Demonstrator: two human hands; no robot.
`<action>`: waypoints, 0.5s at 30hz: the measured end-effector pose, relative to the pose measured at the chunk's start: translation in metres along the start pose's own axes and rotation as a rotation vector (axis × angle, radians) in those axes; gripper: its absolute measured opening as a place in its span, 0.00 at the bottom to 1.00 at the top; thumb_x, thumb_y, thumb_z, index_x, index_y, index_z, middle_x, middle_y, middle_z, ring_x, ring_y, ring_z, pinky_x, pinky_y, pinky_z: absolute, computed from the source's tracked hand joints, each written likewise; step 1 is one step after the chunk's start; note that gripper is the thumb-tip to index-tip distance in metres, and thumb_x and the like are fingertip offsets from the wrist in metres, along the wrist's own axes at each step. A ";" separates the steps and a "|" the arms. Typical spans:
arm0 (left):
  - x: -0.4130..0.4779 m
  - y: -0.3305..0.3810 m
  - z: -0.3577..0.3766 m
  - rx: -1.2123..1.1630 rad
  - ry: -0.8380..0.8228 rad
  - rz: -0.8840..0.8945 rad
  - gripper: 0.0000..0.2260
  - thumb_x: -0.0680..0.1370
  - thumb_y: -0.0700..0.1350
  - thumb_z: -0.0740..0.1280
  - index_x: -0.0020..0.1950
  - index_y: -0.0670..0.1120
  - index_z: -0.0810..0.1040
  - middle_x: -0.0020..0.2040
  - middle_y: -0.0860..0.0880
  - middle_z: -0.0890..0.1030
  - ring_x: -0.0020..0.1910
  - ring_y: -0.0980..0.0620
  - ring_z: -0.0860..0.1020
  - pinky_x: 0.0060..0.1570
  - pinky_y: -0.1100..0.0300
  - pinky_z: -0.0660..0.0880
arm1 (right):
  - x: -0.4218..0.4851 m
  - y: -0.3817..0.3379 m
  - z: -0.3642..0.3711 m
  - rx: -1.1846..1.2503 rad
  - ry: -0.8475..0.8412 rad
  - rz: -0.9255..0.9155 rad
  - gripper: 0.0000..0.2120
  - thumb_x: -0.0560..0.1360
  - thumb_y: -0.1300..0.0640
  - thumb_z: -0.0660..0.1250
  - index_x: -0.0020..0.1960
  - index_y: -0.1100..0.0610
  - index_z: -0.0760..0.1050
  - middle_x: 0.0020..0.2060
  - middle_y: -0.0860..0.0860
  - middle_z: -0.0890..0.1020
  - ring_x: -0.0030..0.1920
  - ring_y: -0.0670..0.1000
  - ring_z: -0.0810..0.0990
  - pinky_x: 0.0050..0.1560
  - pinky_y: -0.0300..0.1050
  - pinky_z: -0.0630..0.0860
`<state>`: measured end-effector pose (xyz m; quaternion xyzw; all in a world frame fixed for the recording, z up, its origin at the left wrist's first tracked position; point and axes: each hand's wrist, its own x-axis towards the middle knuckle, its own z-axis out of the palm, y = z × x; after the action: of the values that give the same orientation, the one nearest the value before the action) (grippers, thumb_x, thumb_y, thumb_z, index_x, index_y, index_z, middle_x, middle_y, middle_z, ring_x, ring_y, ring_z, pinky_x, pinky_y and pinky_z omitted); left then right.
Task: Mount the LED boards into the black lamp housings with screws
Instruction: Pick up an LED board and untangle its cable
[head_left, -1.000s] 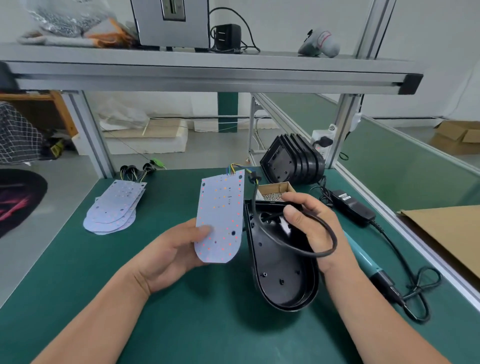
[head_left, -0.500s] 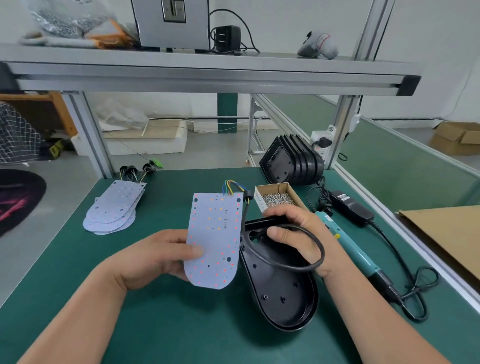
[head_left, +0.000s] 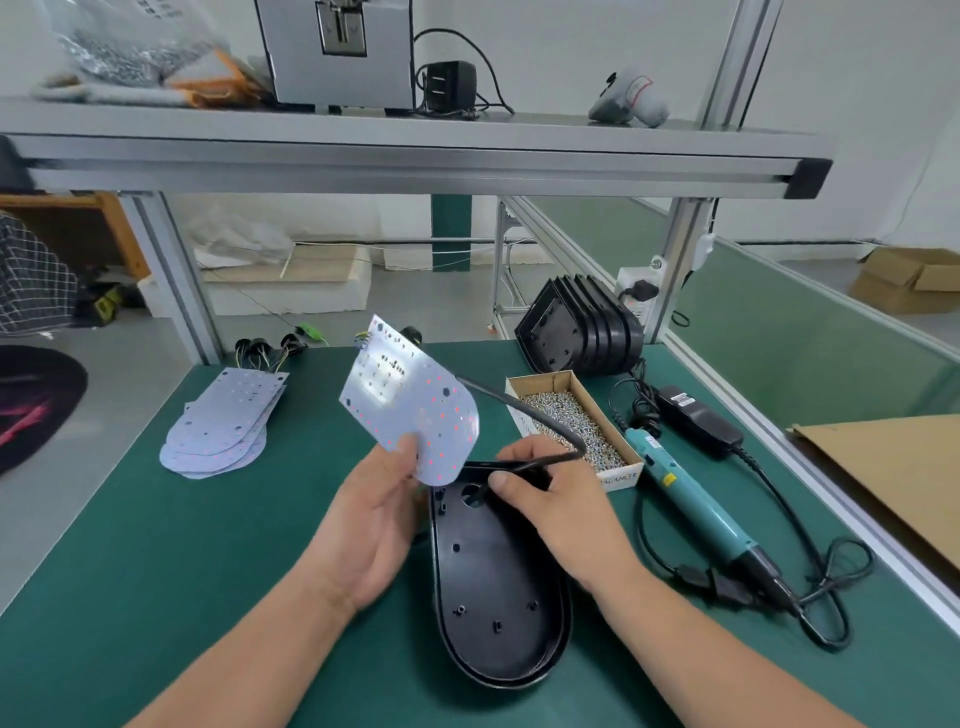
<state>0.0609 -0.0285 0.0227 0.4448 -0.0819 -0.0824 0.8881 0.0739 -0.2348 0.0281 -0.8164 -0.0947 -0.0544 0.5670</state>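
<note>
Left hand (head_left: 374, 525) is edge-pinching the thin white LED board (head_left: 410, 410), likely light and fragile, at 11 o'clock of the black oval housing (head_left: 498, 597), right hand (head_left: 550, 499) pinching its black cable (head_left: 524, 410).

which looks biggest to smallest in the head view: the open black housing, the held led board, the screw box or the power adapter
1. open black housing
2. held LED board, raised nearer the camera, so its edge over the next is unsure
3. screw box
4. power adapter

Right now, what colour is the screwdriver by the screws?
The screwdriver is teal with a black end, seen in the head view.
</note>
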 end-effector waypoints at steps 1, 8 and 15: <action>0.000 -0.002 -0.002 0.027 0.018 0.014 0.24 0.83 0.53 0.66 0.76 0.42 0.75 0.72 0.39 0.79 0.65 0.40 0.80 0.62 0.47 0.80 | 0.001 0.002 -0.001 -0.025 -0.032 0.003 0.05 0.77 0.56 0.77 0.51 0.50 0.82 0.44 0.42 0.85 0.47 0.42 0.82 0.54 0.44 0.77; -0.001 -0.003 -0.004 0.122 0.051 -0.002 0.24 0.81 0.51 0.70 0.73 0.39 0.78 0.73 0.38 0.79 0.74 0.36 0.75 0.72 0.44 0.75 | 0.000 -0.008 -0.050 -0.046 -0.426 -0.019 0.21 0.78 0.38 0.69 0.65 0.18 0.68 0.67 0.23 0.74 0.70 0.30 0.72 0.73 0.34 0.68; 0.001 -0.006 -0.001 0.178 0.099 -0.043 0.17 0.79 0.47 0.69 0.67 0.43 0.84 0.68 0.40 0.83 0.70 0.38 0.79 0.68 0.47 0.78 | 0.003 -0.019 -0.076 -0.425 -0.080 -0.024 0.22 0.64 0.27 0.72 0.48 0.42 0.79 0.39 0.39 0.84 0.37 0.40 0.79 0.42 0.43 0.75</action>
<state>0.0620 -0.0318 0.0174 0.5272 -0.0356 -0.0719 0.8459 0.0738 -0.2989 0.0724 -0.9179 -0.1133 -0.0474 0.3774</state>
